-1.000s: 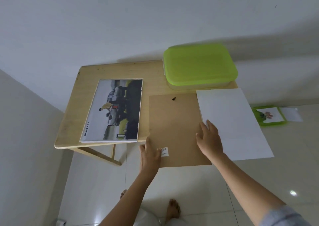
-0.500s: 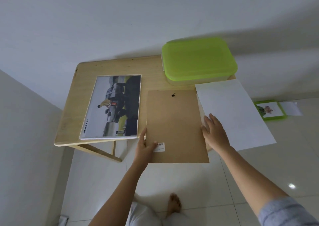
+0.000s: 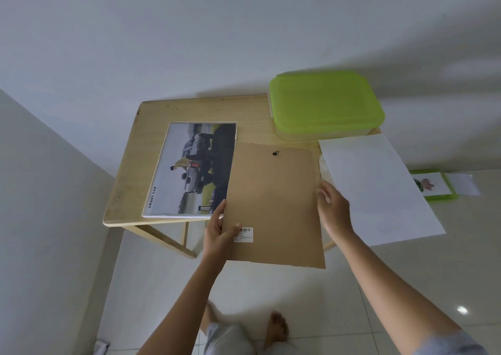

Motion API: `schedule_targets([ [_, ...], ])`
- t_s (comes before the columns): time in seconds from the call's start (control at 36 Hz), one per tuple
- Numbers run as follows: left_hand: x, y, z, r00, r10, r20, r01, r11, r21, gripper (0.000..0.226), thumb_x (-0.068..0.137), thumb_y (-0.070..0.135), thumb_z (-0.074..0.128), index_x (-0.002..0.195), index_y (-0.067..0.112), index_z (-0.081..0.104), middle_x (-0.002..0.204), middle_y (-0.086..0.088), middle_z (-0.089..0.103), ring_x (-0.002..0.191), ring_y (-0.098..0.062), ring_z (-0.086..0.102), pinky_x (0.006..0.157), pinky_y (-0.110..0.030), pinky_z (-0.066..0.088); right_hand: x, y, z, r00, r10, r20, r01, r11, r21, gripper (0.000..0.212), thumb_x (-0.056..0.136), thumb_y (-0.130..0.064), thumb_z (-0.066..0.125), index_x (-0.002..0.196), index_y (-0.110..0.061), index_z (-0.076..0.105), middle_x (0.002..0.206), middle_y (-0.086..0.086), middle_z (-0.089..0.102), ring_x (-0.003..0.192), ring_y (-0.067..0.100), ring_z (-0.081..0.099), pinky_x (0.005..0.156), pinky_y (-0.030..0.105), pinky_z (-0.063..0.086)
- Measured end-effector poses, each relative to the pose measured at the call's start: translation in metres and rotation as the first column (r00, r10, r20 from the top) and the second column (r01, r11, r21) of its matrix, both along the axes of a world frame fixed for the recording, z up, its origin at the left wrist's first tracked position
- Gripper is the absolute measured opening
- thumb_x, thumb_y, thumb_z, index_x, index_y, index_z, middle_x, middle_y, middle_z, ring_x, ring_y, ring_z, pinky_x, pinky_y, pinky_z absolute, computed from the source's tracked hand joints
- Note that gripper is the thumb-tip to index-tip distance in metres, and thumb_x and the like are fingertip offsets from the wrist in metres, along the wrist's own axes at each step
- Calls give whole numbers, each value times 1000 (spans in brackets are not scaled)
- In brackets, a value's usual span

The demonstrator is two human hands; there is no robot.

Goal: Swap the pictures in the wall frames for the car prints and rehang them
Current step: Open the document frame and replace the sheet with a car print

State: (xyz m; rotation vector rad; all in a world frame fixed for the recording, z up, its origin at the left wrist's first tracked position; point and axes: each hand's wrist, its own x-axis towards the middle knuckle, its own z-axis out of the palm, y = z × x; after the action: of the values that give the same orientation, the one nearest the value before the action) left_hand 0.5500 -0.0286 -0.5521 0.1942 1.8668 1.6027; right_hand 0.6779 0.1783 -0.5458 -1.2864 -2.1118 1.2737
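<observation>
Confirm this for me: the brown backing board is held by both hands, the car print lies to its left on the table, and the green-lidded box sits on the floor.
One detail is wrong. The head view shows the green-lidded box sitting on the table, at its far right corner, not on the floor. The rest stands: the left hand and right hand hold the brown backing board, and the car print lies to its left.

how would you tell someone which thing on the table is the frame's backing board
Start at the small wooden table against the wall. The backing board lies in its middle, between the car print and a blank white sheet, held at its edges by both hands. It alone is plain brown, with a black hanger clip and a barcode sticker.
</observation>
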Motion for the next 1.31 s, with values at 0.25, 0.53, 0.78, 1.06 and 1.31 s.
schedule_targets([
  [0.25, -51, -58, 12, 991, 130, 18, -131, 991, 40, 75, 62, 23, 71, 132, 30, 45, 91, -8, 73, 78, -26, 70, 73, -36, 58, -79, -53, 23, 994, -9, -113, -1, 996, -85, 42, 86, 1, 49, 128, -5, 52, 117, 3, 57, 100, 15, 55, 84, 20, 41],
  [0.53, -136, -97, 23, 989, 149, -8, -149, 988, -34, 75, 61, 20, 63, 134, 26, 44, 98, -11, 70, 78, -23, 67, 71, -33, 53, -165, -91, 28, 987, 46, -156, -75, 980, -183, 39, 76, 7, 44, 92, -19, 68, 82, -5, 69, 82, 24, 62, 51, 14, 38],
  [0.78, -198, -98, 13, 1000, -6, 23, 7, 997, -80, 71, 63, 26, 60, 131, 31, 40, 111, -4, 62, 90, -21, 63, 70, -26, 51, -207, -99, 13, 995, -89, -42, 81, 983, -162, 41, 86, 4, 49, 125, -3, 56, 122, 13, 60, 88, 17, 55, 61, 11, 40],
  [1.06, -219, -87, -4, 991, -130, 14, 131, 986, -102, 54, 88, 3, 56, 129, 33, 35, 105, 3, 57, 91, -16, 61, 68, -17, 50, -217, -96, 0, 984, -176, 19, 176, 982, -61, 37, 87, 1, 49, 124, -4, 58, 110, 16, 64, 85, 23, 58, 61, 12, 42],
  [1.31, -223, -88, -11, 944, -300, -135, 240, 909, -341, 71, 86, 27, 64, 145, 28, 24, 114, 2, 53, 101, -16, 56, 83, -26, 47, -221, -93, -11, 979, -181, 91, 186, 981, -48, 41, 88, -4, 51, 128, -9, 54, 95, 14, 59, 80, 18, 51, 71, 22, 36],
])
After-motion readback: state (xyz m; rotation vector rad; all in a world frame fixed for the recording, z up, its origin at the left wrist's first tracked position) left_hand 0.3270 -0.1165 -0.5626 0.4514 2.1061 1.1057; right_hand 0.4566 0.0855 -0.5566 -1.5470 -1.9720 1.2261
